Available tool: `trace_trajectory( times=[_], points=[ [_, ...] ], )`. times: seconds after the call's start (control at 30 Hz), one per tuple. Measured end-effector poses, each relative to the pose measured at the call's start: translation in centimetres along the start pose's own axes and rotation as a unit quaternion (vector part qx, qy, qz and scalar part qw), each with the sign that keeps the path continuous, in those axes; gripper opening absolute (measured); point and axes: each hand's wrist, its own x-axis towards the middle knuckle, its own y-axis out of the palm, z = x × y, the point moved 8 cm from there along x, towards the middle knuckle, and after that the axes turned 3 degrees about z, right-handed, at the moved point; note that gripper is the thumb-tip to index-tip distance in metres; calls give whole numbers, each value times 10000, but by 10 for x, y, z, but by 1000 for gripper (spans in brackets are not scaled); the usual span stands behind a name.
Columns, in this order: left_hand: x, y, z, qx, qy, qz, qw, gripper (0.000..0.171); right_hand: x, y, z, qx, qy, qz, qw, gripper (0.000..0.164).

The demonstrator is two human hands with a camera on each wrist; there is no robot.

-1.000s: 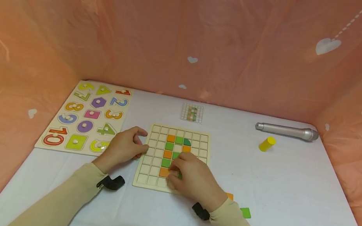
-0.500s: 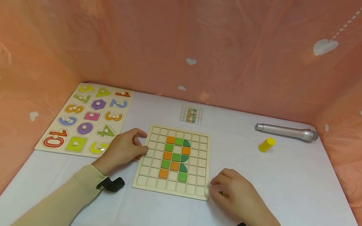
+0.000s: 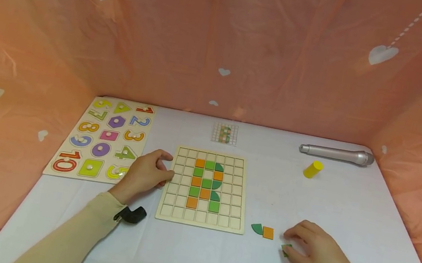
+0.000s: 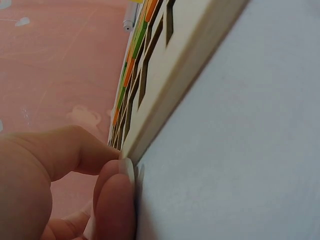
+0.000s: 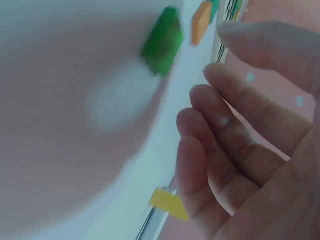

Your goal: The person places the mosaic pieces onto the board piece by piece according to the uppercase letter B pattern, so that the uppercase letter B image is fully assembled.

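A wooden grid board lies flat on the table, with orange and green square tiles and rounded teal tiles forming an R shape. My left hand touches its left edge with thumb and index finger; the left wrist view shows these fingertips against the board's side. Right of the board, my right hand hovers over a green square tile, partly covered by the thumb. The right wrist view shows relaxed, separated fingers and the green tile apart from them. An orange square tile touches a teal quarter-circle tile nearby.
A small pattern card lies behind the grid board. At left is a number-and-shape peg puzzle, partly behind my left hand. A yellow cylinder and a silver microphone are at the back right. Pink curtains surround the table.
My right hand has moved off the board to the right, past the loose tiles, uncovering the lower part of the R. The left hand has stayed at the board's left edge.
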Motion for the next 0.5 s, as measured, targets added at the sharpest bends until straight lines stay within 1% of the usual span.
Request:
trace_trajectory(
  times=[0.1, 0.27, 0.33, 0.5],
  points=[
    [0, 0, -1, 19, 7, -7, 10000, 45, -9, 1, -8, 71, 167, 97, 9998, 31],
    [0, 0, -1, 45, 22, -32, 10000, 45, -15, 8, -14, 93, 431, 452, 9980, 35],
    [0, -1, -1, 66, 51, -50, 10000, 45, -15, 10, -15, 69, 446, 483, 9978, 35],
    [0, 0, -1, 65, 96, -51, 9999, 45, -14, 11, -14, 53, 378, 396, 9985, 34]
  ],
)
